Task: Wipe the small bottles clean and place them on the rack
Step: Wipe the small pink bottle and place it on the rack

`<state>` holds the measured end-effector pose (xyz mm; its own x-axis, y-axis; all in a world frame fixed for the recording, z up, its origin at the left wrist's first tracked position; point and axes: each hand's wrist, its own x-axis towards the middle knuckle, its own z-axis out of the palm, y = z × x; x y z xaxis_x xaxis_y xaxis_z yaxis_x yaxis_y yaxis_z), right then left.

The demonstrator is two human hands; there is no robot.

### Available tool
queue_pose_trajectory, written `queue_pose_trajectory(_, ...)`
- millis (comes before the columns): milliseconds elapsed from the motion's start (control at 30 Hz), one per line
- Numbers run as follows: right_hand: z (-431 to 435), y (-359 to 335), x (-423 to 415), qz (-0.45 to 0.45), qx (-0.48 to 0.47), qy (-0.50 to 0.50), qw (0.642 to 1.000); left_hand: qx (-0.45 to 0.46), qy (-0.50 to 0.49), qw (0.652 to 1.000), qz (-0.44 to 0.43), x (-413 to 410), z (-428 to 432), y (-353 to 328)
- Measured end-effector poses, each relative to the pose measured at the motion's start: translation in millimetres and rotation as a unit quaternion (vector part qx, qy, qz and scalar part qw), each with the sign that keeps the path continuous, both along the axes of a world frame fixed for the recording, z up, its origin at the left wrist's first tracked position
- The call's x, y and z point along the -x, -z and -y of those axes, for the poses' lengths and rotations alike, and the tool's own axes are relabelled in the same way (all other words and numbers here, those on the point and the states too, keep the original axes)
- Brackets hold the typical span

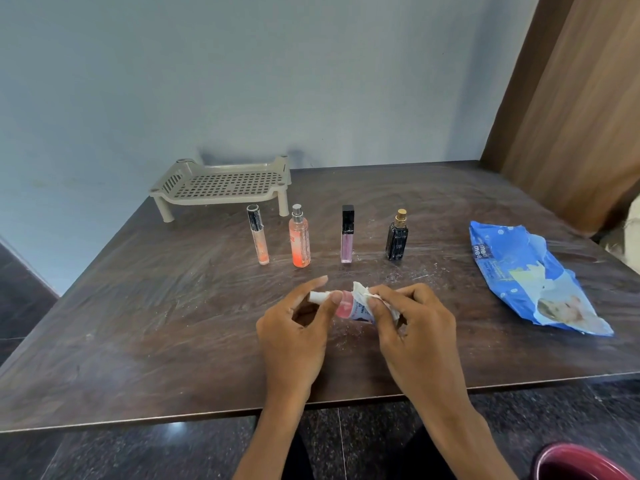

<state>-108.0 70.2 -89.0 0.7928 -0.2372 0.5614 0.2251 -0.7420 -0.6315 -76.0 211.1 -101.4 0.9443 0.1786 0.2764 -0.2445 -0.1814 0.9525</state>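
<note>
Four small bottles (347, 233) stand in a row on the table (166, 306) — rack (221, 183) behind them, left; wipes pack (530, 275) far right.

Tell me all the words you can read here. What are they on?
"mee mee": on the blue pack.
Pack's smaller print: too small to read.
Orange bottle: red letters, too blurred to read.
Pink bottle: label print too small to read.
Black bottle: any print too blurred to read.
</note>
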Motion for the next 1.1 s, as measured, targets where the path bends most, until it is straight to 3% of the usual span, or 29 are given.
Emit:
queue_pose_trajectory(167,10.5,7.9,1.1,-0.021,0.012,0.05,0.998,0.074,0.015,0.997,-0.009,0.1,1.7,0.1)
queue_pose_trajectory(300,10.2,6.9,0.3,-0.031,0.021,0.067,0.997,0.056,0.045,0.997,0.013,0.1,1.5,1.0)
queue_pose_trajectory(567,-20.0,-7.2,-3.0,0.01,-0.005,-0.015,1.0,0.067,0.052,0.996,0.042,1.0,0.3,1.7)
queue_pose_trajectory(900,8.4,4.1,-4.0,-0.03,0.003,0.055,0.998,0.04,0.055,0.997,0.034,-1.7,0.7,3.2)
queue_pose_trajectory(1100,-16.2,-11.2,-9.0,-0.013,0.008,0.002,1.0,0.054,0.062,0.996,0.041,0.4,0.4,1.4)
